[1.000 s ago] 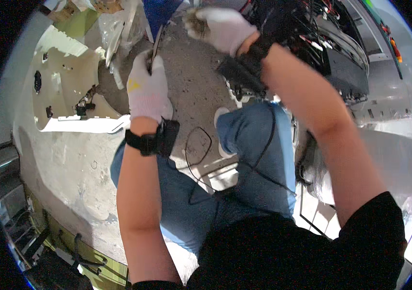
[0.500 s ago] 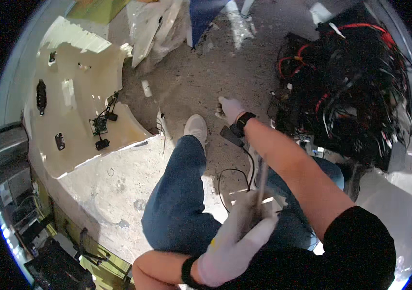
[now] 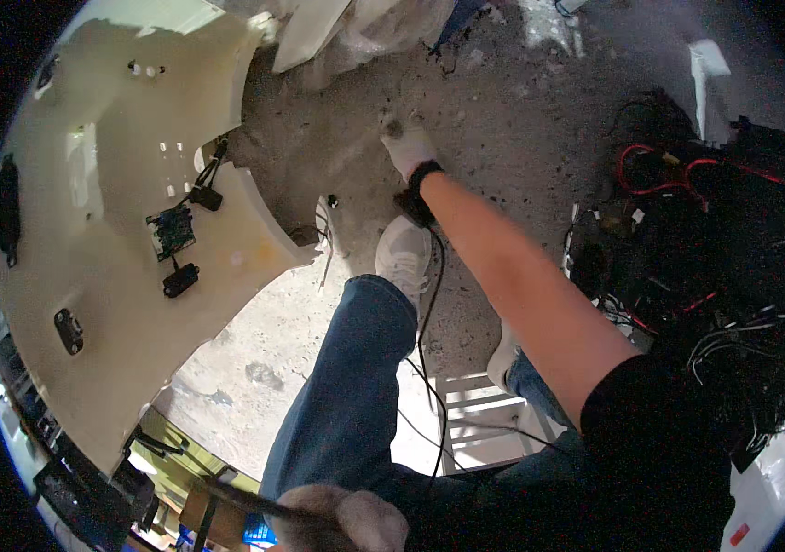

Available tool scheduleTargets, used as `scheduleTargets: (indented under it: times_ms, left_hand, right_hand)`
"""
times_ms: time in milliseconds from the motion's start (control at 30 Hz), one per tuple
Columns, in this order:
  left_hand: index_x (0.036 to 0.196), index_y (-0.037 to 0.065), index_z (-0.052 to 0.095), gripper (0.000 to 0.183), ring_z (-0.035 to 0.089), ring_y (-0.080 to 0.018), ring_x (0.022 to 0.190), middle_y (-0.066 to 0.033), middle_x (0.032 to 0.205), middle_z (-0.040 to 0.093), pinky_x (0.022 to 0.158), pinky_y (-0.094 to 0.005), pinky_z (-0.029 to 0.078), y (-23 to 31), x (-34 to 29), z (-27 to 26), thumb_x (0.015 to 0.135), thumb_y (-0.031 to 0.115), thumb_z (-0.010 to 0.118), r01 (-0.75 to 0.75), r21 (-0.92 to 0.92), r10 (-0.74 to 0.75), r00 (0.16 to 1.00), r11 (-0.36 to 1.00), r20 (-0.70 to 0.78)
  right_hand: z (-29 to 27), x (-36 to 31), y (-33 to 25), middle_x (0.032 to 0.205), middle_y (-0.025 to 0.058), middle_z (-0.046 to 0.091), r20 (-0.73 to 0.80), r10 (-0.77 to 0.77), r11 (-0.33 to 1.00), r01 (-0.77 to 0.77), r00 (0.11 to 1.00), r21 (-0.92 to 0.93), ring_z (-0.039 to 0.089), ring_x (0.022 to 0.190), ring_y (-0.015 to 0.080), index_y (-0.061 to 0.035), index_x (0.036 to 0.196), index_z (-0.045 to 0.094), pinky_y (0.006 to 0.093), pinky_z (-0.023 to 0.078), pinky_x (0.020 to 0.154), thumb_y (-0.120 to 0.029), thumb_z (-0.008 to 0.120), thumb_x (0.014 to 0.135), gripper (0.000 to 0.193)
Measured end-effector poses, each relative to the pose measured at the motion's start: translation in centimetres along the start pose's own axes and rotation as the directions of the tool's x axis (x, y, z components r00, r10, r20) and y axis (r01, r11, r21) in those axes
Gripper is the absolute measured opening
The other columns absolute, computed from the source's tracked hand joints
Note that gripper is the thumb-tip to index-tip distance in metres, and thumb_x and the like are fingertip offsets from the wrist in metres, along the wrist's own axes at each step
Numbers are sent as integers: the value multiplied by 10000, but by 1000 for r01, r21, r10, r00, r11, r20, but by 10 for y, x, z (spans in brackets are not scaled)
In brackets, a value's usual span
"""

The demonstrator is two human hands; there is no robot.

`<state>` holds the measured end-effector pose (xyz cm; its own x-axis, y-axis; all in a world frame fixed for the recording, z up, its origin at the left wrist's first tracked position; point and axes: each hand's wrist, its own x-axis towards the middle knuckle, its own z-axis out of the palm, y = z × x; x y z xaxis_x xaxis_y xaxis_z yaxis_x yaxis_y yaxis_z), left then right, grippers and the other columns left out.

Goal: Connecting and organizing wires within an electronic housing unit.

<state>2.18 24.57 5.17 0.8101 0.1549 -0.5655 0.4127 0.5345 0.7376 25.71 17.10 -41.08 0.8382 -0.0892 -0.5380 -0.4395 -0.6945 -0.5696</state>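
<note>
My right hand (image 3: 408, 147), in a whitish glove, reaches out over the grey floor. Its fingers are curled, and a dark spot shows at their tips; I cannot make out whether it is a held thing. Just below that wrist is a small black box (image 3: 414, 208) with a black cable (image 3: 439, 267) running back between my legs. At the lower edge my gloved left hand (image 3: 345, 520) is closed around a thin dark rod-like tool (image 3: 250, 500), blurred, slanting up to the left. A white strip (image 3: 323, 230) stands beside my shoe.
A large cream moulded bumper-like panel (image 3: 227, 285) fills the left, carrying a green circuit board (image 3: 170, 232) and black connectors (image 3: 181, 280). Tangled black wiring (image 3: 678, 248) with red cables lies at right. Beneath me is a white slatted stool (image 3: 480, 405). Clear plastic wrapping (image 3: 383, 32) lies far ahead.
My left hand has swung down and left with the rod, from over my lap to the lower edge. My right hand appears farther out and left. The view has shifted too.
</note>
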Motion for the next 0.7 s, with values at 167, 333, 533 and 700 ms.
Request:
scheduleTargets:
  times_ms: [167, 333, 533, 700]
  left_hand:
    - [1343, 78, 359, 572, 395, -109, 609, -33, 868, 494, 491, -229, 317, 2, 14, -1, 858, 211, 632, 76, 38, -73, 995, 996, -71]
    - [1338, 104, 386, 587, 407, -104, 606, -18, 827, 515, 502, -224, 328, 2, 14, 3, 836, 233, 664, 82, 81, -72, 991, 993, -114]
    - [1350, 88, 368, 578, 395, -111, 602, -38, 846, 501, 507, -225, 318, 3, 4, 3, 852, 204, 637, 87, 60, -83, 994, 994, -74]
    - [1343, 57, 364, 521, 388, -117, 615, -54, 867, 482, 519, -227, 315, 6, -10, 5, 875, 139, 578, 60, 50, -63, 996, 997, 64]
  right_hand:
    - [11, 28, -18, 1193, 184, 554, 4, -173, 975, 172, 985, -142, 544, 1064, 348, -43, 1192, 544, 419, 446, 890, -379, 600, 818, 506]
    - [16, 46, -26, 1289, 168, 489, 49, -269, 931, 273, 962, -242, 525, 1100, 333, -50, 1223, 522, 429, 439, 905, -344, 575, 846, 481]
    - [-10, 18, -6, 1137, 159, 591, 93, -198, 977, 204, 976, -66, 592, 953, 324, -51, 1225, 515, 394, 483, 852, -242, 522, 895, 381]
    - [-48, -73, 47, 815, 112, 577, 245, -160, 310, -187, 956, 932, 570, 734, 259, -13, 892, 538, 427, 509, 778, -150, 445, 895, 165]
